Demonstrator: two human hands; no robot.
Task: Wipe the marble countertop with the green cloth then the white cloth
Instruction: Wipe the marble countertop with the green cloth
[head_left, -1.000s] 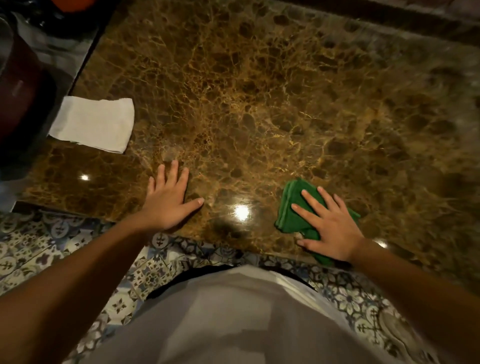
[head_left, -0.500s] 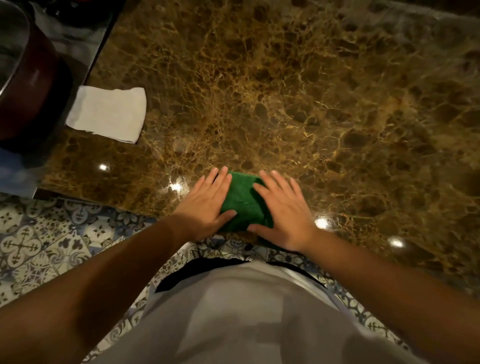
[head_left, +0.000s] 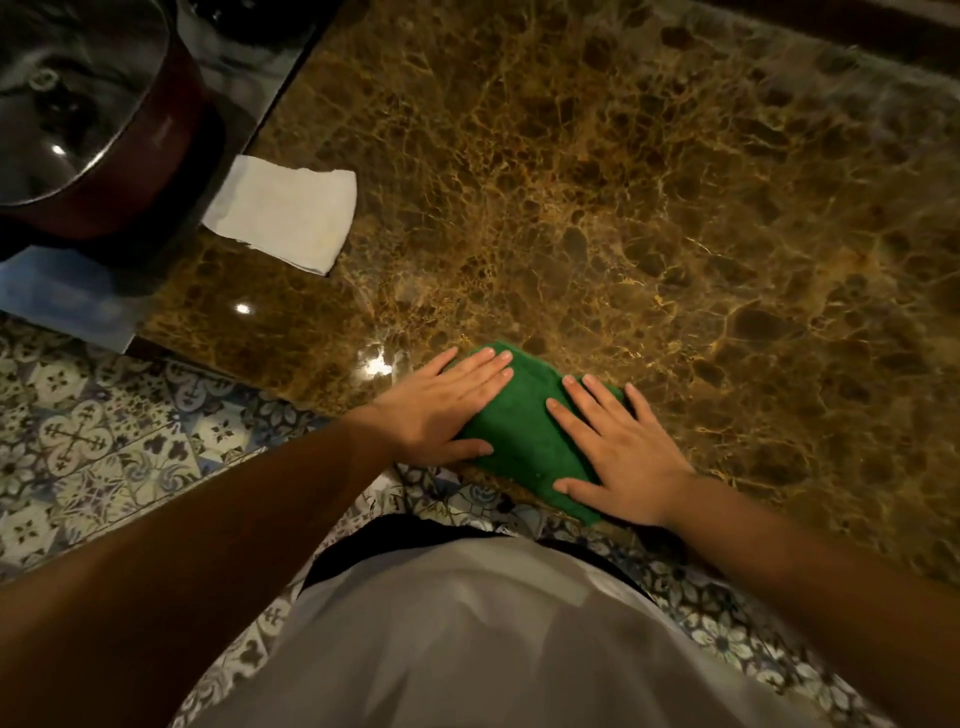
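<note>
I see the green cloth at the bench's near edge, both hands flat on it, gripping nothing: left hand, right hand. I'd press evenly and sweep outward in overlapping strokes. The white cloth waits well apart at far left.

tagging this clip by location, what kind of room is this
Most likely a home kitchen: a polished brown marble countertop, a lidded pot on what looks like a stovetop at the left, and patterned floor tiles below the counter edge.
</note>
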